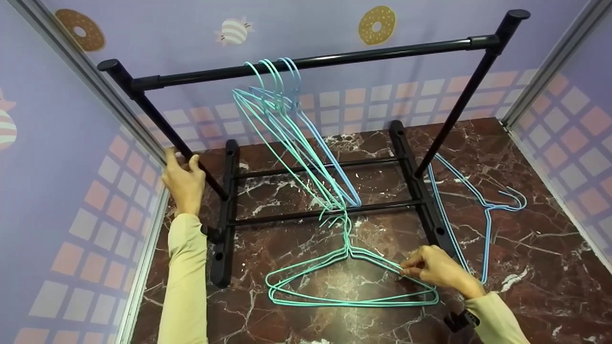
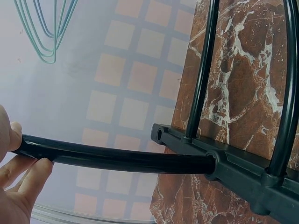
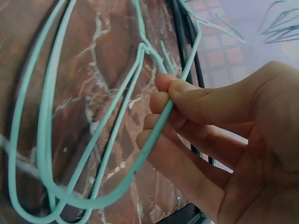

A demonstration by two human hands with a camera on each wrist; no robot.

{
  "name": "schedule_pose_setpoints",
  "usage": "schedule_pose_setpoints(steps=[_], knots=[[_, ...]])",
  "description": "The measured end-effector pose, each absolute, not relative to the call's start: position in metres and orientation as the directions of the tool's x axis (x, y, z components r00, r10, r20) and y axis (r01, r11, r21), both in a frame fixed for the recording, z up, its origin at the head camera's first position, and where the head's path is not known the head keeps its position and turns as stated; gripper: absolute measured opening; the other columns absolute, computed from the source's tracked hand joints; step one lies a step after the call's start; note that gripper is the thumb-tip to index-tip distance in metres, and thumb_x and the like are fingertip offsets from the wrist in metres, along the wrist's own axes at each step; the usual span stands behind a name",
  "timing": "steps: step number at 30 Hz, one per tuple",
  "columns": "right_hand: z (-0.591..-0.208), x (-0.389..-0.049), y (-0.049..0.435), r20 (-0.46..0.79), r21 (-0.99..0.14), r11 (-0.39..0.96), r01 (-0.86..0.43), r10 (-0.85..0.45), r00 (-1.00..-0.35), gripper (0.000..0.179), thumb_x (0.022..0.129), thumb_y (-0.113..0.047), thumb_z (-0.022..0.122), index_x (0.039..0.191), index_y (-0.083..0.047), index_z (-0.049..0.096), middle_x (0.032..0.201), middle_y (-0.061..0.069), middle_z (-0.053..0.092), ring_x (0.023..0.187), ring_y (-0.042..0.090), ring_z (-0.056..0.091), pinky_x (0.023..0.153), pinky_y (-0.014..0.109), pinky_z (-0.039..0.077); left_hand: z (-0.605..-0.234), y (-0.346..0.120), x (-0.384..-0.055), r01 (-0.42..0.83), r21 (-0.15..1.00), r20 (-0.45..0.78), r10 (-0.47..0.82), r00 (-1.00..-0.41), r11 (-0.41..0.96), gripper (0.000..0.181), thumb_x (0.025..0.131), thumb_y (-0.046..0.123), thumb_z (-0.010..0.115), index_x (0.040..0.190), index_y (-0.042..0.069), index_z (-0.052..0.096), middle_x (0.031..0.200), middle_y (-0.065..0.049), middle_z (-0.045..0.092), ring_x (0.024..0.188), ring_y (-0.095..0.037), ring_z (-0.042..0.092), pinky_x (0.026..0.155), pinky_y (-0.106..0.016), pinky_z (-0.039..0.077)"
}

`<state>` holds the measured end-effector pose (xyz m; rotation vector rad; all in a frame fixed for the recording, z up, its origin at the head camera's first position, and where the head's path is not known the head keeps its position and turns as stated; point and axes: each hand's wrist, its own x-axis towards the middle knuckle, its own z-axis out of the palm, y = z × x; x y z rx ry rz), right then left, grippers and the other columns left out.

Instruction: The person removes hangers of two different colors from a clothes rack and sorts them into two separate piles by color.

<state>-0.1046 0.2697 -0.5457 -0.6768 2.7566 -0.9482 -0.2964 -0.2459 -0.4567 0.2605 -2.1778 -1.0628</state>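
Observation:
My left hand (image 1: 184, 184) grips the left upright post (image 1: 162, 122) of a black clothes rack; in the left wrist view, thumb and fingers wrap the post (image 2: 117, 158). With thumb and fingertips, my right hand (image 1: 437, 268) pinches the right shoulder of a mint-green wire hanger (image 3: 156, 133). Several green hangers (image 1: 354, 303) overlap there, low in front of the rack, their hooks bunched near its lower front bar (image 1: 287, 219). More green hangers (image 1: 287, 131) and some blue hangers (image 1: 330, 155) hang by their hooks on the top rail (image 1: 363, 57), left of its middle.
Blue hangers (image 1: 487, 224) lie on the dark red marbled floor (image 1: 535, 258), beside the rack's right foot (image 1: 425, 210). The left foot (image 1: 224, 229) stands near the left wall (image 1: 86, 191). A patterned back wall (image 1: 306, 28) rises behind the rack; another wall (image 1: 583, 114) borders the right.

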Motion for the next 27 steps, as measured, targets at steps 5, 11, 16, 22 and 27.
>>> schedule_pose_setpoints(steps=[5, 11, 16, 22, 27], knots=[[-0.549, -0.103, 0.266, 0.036, -0.565, 0.738, -0.368, -0.424, -0.905, 0.006, 0.083, -0.01, 0.08, 0.087, -0.01, 0.083, 0.089, 0.007, 0.08, 0.083, 0.027, 0.077, 0.069, 0.038, 0.059, -0.457, -0.246, -0.297, 0.105, 0.758, 0.492, -0.458, -0.74, 0.644, 0.028, 0.093, 0.015, 0.07, 0.116, 0.001, 0.059, 0.1, -0.022, 0.072, 0.096, -0.044, 0.067, 0.092, -0.053, 0.047], [-0.555, -0.102, 0.262, 0.076, -0.497, 0.78, -0.38, -0.398, -0.914, 0.004, 0.08, -0.01, 0.081, 0.082, -0.013, 0.083, 0.084, 0.005, 0.079, 0.075, 0.022, 0.076, 0.064, 0.037, 0.057, -0.457, -0.246, -0.297, 0.107, 0.756, 0.496, -0.458, -0.738, 0.646, 0.029, 0.093, 0.015, 0.071, 0.115, 0.001, 0.059, 0.101, -0.022, 0.072, 0.097, -0.045, 0.068, 0.092, -0.054, 0.048], [-0.564, -0.101, 0.257, 0.177, -0.43, 0.8, -0.419, -0.38, -0.908, 0.005, 0.075, -0.007, 0.084, 0.077, -0.011, 0.083, 0.074, 0.002, 0.077, 0.062, 0.017, 0.071, 0.056, 0.037, 0.052, -0.459, -0.247, -0.294, 0.089, 0.757, 0.485, -0.466, -0.74, 0.647, 0.03, 0.093, 0.018, 0.071, 0.117, 0.003, 0.06, 0.099, -0.021, 0.073, 0.095, -0.045, 0.068, 0.089, -0.055, 0.048], [-0.573, -0.096, 0.25, 0.246, -0.368, 0.842, -0.394, -0.321, -0.915, 0.008, 0.072, -0.005, 0.086, 0.072, -0.011, 0.08, 0.063, -0.003, 0.07, 0.057, 0.013, 0.062, 0.055, 0.037, 0.051, -0.459, -0.247, -0.293, 0.076, 0.762, 0.472, -0.471, -0.745, 0.643, 0.028, 0.094, 0.017, 0.07, 0.115, 0.003, 0.06, 0.1, -0.019, 0.073, 0.094, -0.042, 0.07, 0.089, -0.053, 0.048], [-0.582, -0.09, 0.246, 0.306, -0.341, 0.865, -0.369, -0.269, -0.913, 0.014, 0.069, -0.001, 0.086, 0.068, -0.011, 0.077, 0.061, -0.003, 0.064, 0.057, 0.013, 0.06, 0.055, 0.036, 0.051, -0.46, -0.245, -0.295, 0.093, 0.752, 0.491, -0.46, -0.74, 0.653, 0.029, 0.094, 0.017, 0.07, 0.116, 0.002, 0.06, 0.1, -0.021, 0.072, 0.096, -0.045, 0.068, 0.09, -0.055, 0.048]])
